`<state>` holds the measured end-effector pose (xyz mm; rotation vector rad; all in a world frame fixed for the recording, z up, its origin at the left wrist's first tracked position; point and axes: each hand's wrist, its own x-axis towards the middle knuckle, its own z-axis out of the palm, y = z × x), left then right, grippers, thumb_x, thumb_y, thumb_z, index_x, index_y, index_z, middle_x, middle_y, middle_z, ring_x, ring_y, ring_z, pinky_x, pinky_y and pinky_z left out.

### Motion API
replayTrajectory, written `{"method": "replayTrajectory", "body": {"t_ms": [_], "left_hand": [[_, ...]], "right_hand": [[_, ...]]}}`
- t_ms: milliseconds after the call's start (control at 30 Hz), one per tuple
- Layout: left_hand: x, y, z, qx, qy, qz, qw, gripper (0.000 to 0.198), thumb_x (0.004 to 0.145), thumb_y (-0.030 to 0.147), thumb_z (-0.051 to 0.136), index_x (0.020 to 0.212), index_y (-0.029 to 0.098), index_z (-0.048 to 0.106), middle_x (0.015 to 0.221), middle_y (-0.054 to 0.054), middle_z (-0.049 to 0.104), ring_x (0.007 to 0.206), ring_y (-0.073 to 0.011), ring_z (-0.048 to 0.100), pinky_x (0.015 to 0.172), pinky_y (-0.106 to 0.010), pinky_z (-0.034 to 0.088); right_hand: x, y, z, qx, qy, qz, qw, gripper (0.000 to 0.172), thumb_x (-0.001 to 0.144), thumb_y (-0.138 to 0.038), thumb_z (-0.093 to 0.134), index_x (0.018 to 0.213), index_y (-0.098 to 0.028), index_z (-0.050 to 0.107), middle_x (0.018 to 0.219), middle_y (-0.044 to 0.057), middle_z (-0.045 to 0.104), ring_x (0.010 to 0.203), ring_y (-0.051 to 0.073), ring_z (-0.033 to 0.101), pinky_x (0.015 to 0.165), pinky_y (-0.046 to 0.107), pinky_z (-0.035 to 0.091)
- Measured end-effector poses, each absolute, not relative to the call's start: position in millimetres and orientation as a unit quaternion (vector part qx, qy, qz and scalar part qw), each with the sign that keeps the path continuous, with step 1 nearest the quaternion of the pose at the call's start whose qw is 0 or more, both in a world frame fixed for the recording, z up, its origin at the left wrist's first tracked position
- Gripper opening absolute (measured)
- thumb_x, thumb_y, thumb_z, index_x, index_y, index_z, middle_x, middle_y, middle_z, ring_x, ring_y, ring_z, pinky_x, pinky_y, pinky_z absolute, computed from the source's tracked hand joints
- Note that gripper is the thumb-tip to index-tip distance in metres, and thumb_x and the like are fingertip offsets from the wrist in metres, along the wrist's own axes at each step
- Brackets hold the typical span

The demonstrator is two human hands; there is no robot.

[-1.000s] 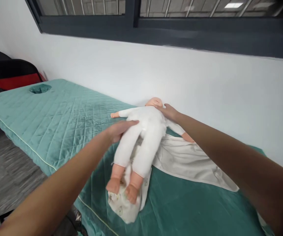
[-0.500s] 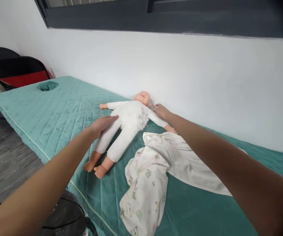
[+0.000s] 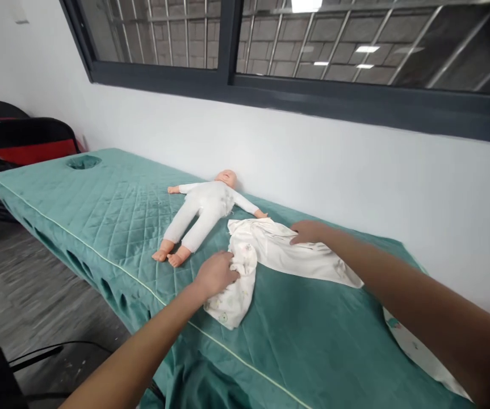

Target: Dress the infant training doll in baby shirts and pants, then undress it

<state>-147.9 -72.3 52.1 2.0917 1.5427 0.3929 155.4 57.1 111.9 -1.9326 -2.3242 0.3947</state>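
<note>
Keep tension even across the white cloth [image 3: 270,241] on the bed [image 3: 313,324] beside the doll [image 3: 208,196]: left hand [image 3: 216,274] fingers gripping its printed end, right hand [image 3: 309,232] touching the plain part, grip indeterminable.

Cloth [image 3: 266,241] is matt, creased. Doll [image 3: 208,197]: smooth plastic-look head [image 3: 226,178], matt fabric body. Bed cover [image 3: 313,329]: quilted, velvety. Bars [image 3: 186,31]: glossy metal.

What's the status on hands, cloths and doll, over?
Left hand on printed cloth, right hand on white cloth; grip unclear. Doll face up on green bed, untouched. Nothing seen blocking either hand.
</note>
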Motion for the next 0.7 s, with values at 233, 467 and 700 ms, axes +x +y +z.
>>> {"method": "replayTrajectory", "body": {"t_ms": [233, 467, 700], "left_hand": [[-103.4, -116.7, 86.4, 0.860, 0.387, 0.271, 0.192, 0.050, 0.079, 0.008, 0.050, 0.123, 0.029, 0.056, 0.118, -0.005, 0.057, 0.109, -0.0220, 0.057, 0.092, -0.033, 0.047], [-75.0, -135.1, 96.1, 0.834, 0.460, 0.304, -0.020, 0.027, 0.086, 0.013, 0.048, 0.107, 0.024, 0.060, 0.118, -0.013, 0.055, 0.106, -0.0303, 0.054, 0.084, -0.046, 0.044], [-73.7, -164.4, 107.0, 0.774, 0.453, 0.440, -0.052, 0.016, 0.077, 0.010, 0.056, 0.087, 0.023, 0.055, 0.103, -0.012, 0.063, 0.098, -0.0278, 0.057, 0.084, -0.044, 0.044]], "right_hand": [[118.6, -29.7, 149.0, -0.506, -0.859, 0.078, 0.022, 0.034, 0.094, -0.051, 0.046, 0.089, -0.023, 0.064, 0.087, 0.007, 0.068, 0.083, 0.024, 0.061, 0.072, 0.033, 0.041], [114.5, -146.8, 171.4, -0.445, -0.893, 0.073, -0.002, 0.034, 0.100, -0.042, 0.034, 0.115, -0.027, 0.061, 0.106, 0.007, 0.071, 0.094, 0.026, 0.065, 0.075, 0.034, 0.043], [156.5, -216.5, 135.4, -0.610, -0.745, 0.243, 0.113, 0.045, 0.088, -0.047, 0.056, 0.129, -0.028, 0.055, 0.115, 0.008, 0.070, 0.100, 0.030, 0.066, 0.085, 0.041, 0.051]]}}
